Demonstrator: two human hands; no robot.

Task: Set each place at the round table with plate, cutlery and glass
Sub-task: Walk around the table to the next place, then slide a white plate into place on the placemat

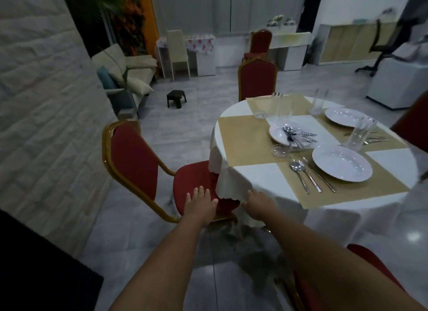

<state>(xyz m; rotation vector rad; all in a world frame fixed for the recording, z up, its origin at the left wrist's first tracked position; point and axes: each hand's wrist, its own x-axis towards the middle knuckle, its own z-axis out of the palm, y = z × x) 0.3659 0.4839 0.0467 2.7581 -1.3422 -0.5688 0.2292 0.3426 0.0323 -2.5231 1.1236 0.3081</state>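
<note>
left hand (201, 206) lies flat & open on the red chair (192, 183), right hand (257, 205) pinches the tablecloth (234, 183) edge, so pull cloth smooth & slow w/o shaking the glasses (360, 133).

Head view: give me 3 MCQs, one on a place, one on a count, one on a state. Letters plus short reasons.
1. Where does the spare cutlery lie?
A. on the plate in the middle of the table
B. on the chair seat
C. on the floor

2. How many white plates are on the round table?
A. one
B. three
C. five

3. What is the left hand doing?
A. gripping a glass
B. resting flat, fingers spread, on the red chair seat
C. holding a fork

Answers:
1 A: the pile sits on the middle plate.
2 B: the middle plate, the near plate and the far plate.
3 B: the palm lies on the seat, holding nothing; the right hand is at the tablecloth edge.
</note>
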